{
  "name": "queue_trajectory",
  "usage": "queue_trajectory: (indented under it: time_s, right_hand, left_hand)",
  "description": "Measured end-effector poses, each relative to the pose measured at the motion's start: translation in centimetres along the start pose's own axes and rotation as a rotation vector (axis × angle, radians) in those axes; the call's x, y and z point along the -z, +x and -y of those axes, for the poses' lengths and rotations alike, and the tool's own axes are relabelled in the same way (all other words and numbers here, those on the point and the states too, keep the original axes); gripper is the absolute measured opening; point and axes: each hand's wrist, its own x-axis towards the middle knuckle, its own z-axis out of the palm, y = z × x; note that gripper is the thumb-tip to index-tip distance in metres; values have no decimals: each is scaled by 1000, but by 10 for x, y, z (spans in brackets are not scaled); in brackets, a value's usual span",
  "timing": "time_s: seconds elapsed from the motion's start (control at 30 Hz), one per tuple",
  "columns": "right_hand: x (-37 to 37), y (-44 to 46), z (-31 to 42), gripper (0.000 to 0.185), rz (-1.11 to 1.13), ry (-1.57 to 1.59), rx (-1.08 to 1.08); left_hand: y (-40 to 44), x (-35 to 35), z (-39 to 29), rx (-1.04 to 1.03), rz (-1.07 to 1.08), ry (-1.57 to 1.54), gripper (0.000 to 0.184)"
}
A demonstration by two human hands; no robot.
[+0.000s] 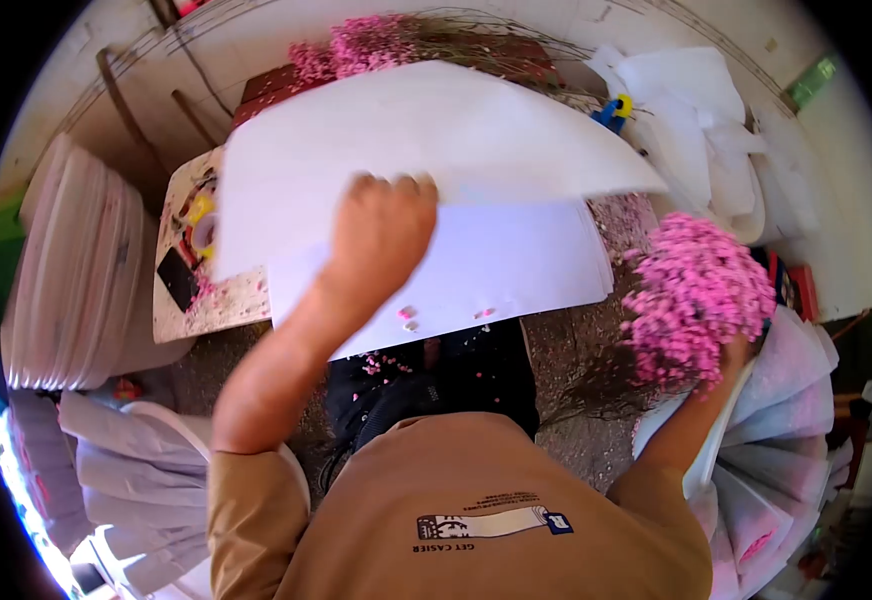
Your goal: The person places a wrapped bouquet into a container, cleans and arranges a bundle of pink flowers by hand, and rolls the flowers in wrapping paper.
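Observation:
My left hand [384, 222] is closed on the edge of a large white sheet [356, 130], which is lifted and slightly blurred over the table. Beneath it lies a stack of white paper [516, 260] with a few pink petals near its front edge. At the right, my right hand [731, 365] is wrapped round a bunch of pink flowers [696, 295]; the blooms partly cover its fingers. The flower stems point down and to the left.
More pink flowers [371, 45] lie at the back of the table. Tape rolls [203, 230] and a black phone [178, 280] are at the left. Wrapped bundles [771, 440] stand at the right, stacked pale sleeves [71, 270] at the left.

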Motion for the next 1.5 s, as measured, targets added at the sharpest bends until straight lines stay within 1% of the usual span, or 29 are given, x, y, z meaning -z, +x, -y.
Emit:
queue_trajectory:
  time_s: [0.07, 0.13, 0.2, 0.27, 0.33, 0.37, 0.4, 0.43, 0.47, 0.53, 0.57, 0.67, 0.7, 0.73, 0.8, 0.83, 0.87, 0.9, 0.93, 1.0, 1.03, 1.07, 1.13, 1.2, 1.27, 1.37, 1.4, 1.47, 1.5]
  right_hand:
    - [20, 37, 17, 76, -39, 46, 64]
    - [38, 74, 47, 76, -65, 102, 160]
    - [50, 110, 98, 76, -78, 172, 302]
    - [32, 105, 192, 74, -84, 277, 414]
    - [19, 109, 269, 66, -148, -61, 599]
    - [4, 106, 301, 63, -155, -136, 685]
    - [-17, 92, 337, 60, -105, -176, 758]
    - [-43, 70, 371, 57, -54, -217, 831]
    - [-75, 41, 405, 55, -28, -258, 901]
    - [-136, 4, 436, 56, 39, -267, 1066]
    - [-169, -17, 450, 61, 91, -253, 1137]
    - [-291, -109, 462, 76, 466, -222, 1250]
    - [-332, -142, 457, 82, 628, -249, 1261]
    - [-368, -173, 445, 87, 775, -292, 1263]
    - [-432, -224, 406, 93, 1021, -379, 1249]
    - [-461, -238, 371, 101, 1026, -407, 1306]
    - [-469, -241, 375, 105, 1079, -401, 1250]
    - [-472, -232, 380, 106, 1128, -387, 1197]
    - [-469, -224, 393, 106, 1176, -382, 1139]
    - [-472, -216, 394, 101, 1190, -421, 1107]
    - [-478, -211, 388, 100, 1235, -405, 1089]
    - [-482, -210, 389, 98, 1278, -388, 1075]
    - [-486, -209, 392, 93, 1249, -418, 1113]
    - [-489, -207, 391, 106, 1358, -483, 1054]
    - [-487, -212, 394, 105, 1357, -485, 1121]
    - [-475, -226, 396, 101, 1265, -333, 1406]
    - [-476, -229, 394, 101, 1265, -340, 1404]
    - [-479, -233, 388, 97, 1257, -351, 1311]
    - [-483, -231, 386, 98, 1225, -431, 1308]
  left_hand:
    - [-11, -88, -9, -95, -419, 32, 26]
    - [-19, -136, -23, -56, -472, 26, 33]
    - [-33, -164, -44, 11, -162, -83, 41]
    - [-48, -182, -58, -28, -148, -105, 39]
    - [-54, -184, -66, -21, 38, -177, 39]
    - [-57, -188, -70, -7, 35, -183, 39]
    - [-61, -192, -75, -3, -39, -175, 40]
    - [-64, -196, -78, 2, -112, -167, 40]
    - [-66, -199, -80, 20, -114, -176, 40]
    - [-70, -203, -82, 5, -186, -172, 39]
    - [-72, -203, -83, 17, -197, -175, 40]
    - [-75, -198, -82, 35, -173, -212, 41]
    - [-79, -202, -80, -10, -280, -151, 40]
    - [-86, -210, -81, 34, -286, -154, 40]
    - [-98, -224, -83, -138, -517, 171, 34]
    - [-95, -211, -74, -100, -282, -202, 30]
    - [-93, -199, -64, -62, -54, -579, 26]
    - [-101, -231, -74, -19, -502, -515, 18]
    - [-105, -232, -65, 21, -514, -520, 18]
    - [-115, -218, -48, 9, -259, -523, 17]
    - [-126, -204, -32, 50, -147, -646, 15]
    - [-134, -204, -22, 54, -159, -655, 15]
    - [-147, -208, -5, 64, -327, -496, 15]
    - [-159, -205, 11, 111, -340, -533, 15]
    - [-166, -206, 22, 157, -351, -559, 15]
    - [-167, -212, 22, 128, -265, -626, 13]
    - [-167, -215, 22, 124, -267, -631, 13]
    - [-168, -214, 22, 139, -383, -556, 12]
    - [-168, -214, 22, 138, -383, -556, 12]
